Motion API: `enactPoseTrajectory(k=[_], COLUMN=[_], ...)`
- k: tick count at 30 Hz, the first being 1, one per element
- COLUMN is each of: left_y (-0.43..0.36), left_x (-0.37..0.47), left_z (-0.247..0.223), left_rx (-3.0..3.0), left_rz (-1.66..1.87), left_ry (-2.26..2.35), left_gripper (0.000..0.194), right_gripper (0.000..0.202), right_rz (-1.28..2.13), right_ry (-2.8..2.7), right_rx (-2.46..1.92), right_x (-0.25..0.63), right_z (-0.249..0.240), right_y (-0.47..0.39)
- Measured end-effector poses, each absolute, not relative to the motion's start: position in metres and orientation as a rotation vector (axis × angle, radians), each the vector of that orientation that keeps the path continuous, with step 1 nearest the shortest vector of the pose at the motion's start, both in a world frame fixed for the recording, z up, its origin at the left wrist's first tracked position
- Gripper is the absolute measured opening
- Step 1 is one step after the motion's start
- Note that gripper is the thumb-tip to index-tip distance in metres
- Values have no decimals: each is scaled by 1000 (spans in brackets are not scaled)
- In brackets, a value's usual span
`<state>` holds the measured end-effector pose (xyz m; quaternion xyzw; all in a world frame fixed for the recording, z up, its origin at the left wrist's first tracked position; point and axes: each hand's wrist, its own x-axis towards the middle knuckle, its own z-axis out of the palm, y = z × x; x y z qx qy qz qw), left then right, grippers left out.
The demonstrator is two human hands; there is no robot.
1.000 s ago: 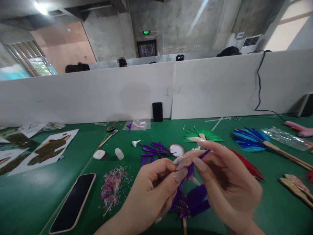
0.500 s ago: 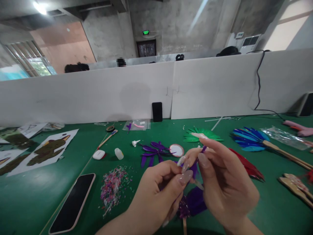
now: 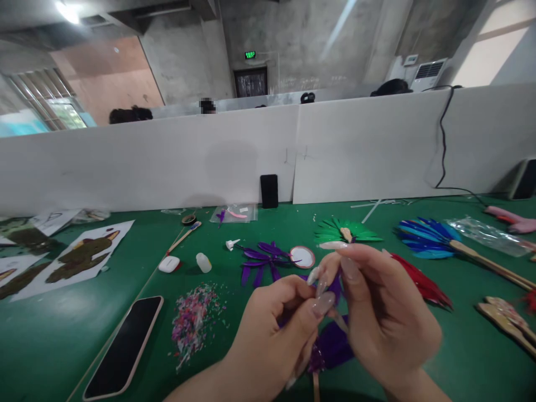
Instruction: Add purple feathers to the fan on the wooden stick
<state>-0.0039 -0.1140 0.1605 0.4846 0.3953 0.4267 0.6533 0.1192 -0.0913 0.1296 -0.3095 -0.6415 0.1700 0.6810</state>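
Note:
Both hands meet over the green table, low and right of centre. My left hand [image 3: 280, 329] pinches a thin purple feather, mostly hidden behind the fingers. My right hand [image 3: 385, 312] is just to its right, thumb and index finger pressed together at the feather's upper part. Beneath the hands lies a purple feather fan [image 3: 335, 343] with a wooden stick handle [image 3: 316, 385]. Loose purple feathers [image 3: 263, 259] are spread beyond the left hand, beside a round white disc [image 3: 302, 257] with a reddish rim.
A phone [image 3: 125, 349], colourful confetti [image 3: 195, 321], a small bottle [image 3: 204, 263] and a white case [image 3: 170, 264] lie to the left. Green [image 3: 330, 230], blue [image 3: 427, 237] and red [image 3: 422, 282] feather pieces lie to the right. A white partition [image 3: 167, 162] stands behind.
The right hand's fingertips have dipped slightly, and its thumb and index finger have come closer together. The left fingertips have shifted a little to the right.

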Motion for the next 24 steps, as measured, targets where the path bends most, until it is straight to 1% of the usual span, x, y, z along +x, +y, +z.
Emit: enactPoseTrajectory(k=[4, 7, 9, 12, 13, 16, 17, 21, 24], left_y=[-113, -112, -112, -111, -111, -111, -112, -112, -113], left_x=[-5, -8, -11, -13, -13, -15, -16, -20, -21], left_z=[160, 159, 159, 157, 157, 159, 159, 161, 160], left_rx=[1141, 1166, 1187, 1224, 1246, 1393, 1471, 1779, 1879], left_rz=[1000, 1023, 1032, 1032, 1037, 1085, 1104, 1158, 1158], left_ry=[880, 897, 904, 923, 939, 1021, 1053, 1188, 1240], left_gripper=[44, 42, 39, 37, 37, 35, 33, 23, 23], right_gripper=[42, 43, 42, 47, 43, 15, 9, 10, 12], right_rz=[419, 568, 623, 680, 697, 684, 670, 685, 666], right_ry=[-1467, -1461, -1416, -1373, -1400, -1496, -1503, -1491, -1522], right_rx=[-690, -583, -530, -535, -568, -685, -718, -770, -772], right_x=[119, 121, 122, 126, 128, 131, 132, 134, 136], right_z=[134, 139, 141, 142, 143, 146, 147, 150, 151], right_y=[-91, -91, -91, -89, -89, -89, -89, -89, -88])
